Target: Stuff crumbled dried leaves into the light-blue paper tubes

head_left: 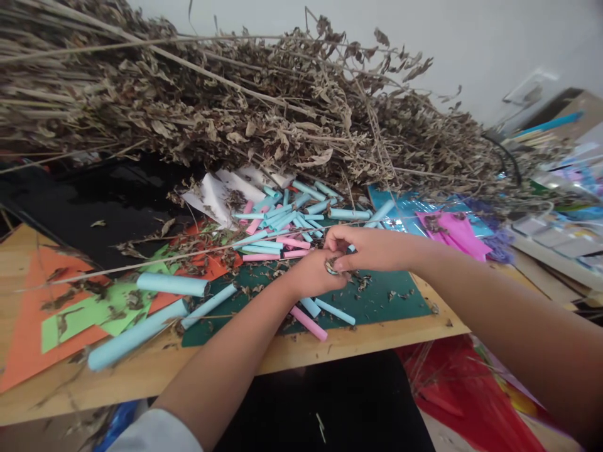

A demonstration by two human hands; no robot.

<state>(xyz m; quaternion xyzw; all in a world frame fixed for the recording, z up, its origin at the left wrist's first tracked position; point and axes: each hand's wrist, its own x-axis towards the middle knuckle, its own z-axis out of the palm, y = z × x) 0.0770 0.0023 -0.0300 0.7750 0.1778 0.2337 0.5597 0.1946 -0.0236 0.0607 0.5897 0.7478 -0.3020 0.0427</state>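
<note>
While both hands meet above the green sheet point(398, 295), close to the front edge of the bench point(292, 355), the left hand point(313, 275) is curled closed around what appears to be a small roll point(331, 266), with dried leaf at its pale-rimmed mouth. The right hand point(353, 248) has thumb and fingertips bent at that mouth; whether they pinch a fragment cannot be told. Sound handling, in this judgement, calls for a steady left hold, firm without crushing the wall, and light, even fingertip pressure. Keeping the work over the sheet is advisable, as leaf crumbs point(362, 280) lie there. One pink tube point(308, 322) crosses the sheet's front edge and could roll if nudged. Further paper tubes point(282, 220) are heaped around its back edge.
</note>
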